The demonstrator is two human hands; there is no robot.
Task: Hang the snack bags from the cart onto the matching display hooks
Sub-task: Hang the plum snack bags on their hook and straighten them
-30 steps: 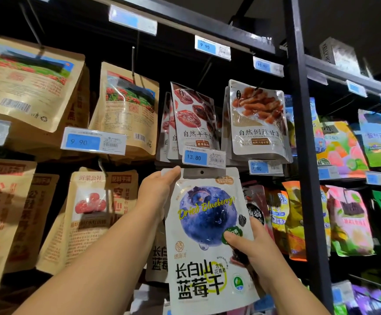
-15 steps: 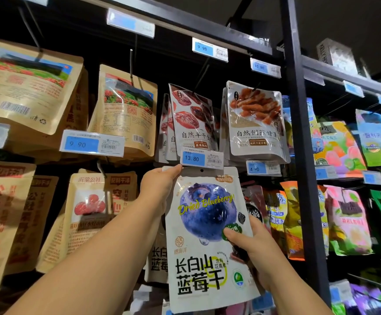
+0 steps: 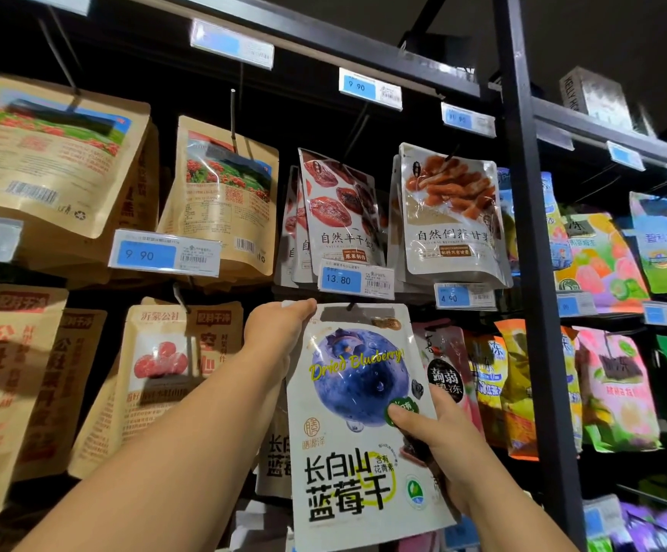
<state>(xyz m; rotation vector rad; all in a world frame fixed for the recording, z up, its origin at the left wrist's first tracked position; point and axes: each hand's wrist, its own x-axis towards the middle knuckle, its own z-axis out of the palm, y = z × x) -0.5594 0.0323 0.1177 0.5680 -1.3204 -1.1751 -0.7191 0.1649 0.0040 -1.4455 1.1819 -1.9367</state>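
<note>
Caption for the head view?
A dried blueberry bag held by the left hand and right hand just below the 13.80 price tag.

**Where your bag sits on the rack**

You hold the blueberry bag point(image 3: 355, 412) up with its top just under the 13.80 price tag point(image 3: 355, 278). Your left hand point(image 3: 276, 332) grips its top left corner and your right hand point(image 3: 435, 432) pinches its right edge, lower down. Dried-fruit bags point(image 3: 339, 209) hang above the tag. Paper pouches point(image 3: 152, 376) hang to the left. Jelly bags point(image 3: 447, 364) hang to the right, and the upright post point(image 3: 530, 272) is beyond them.
</note>
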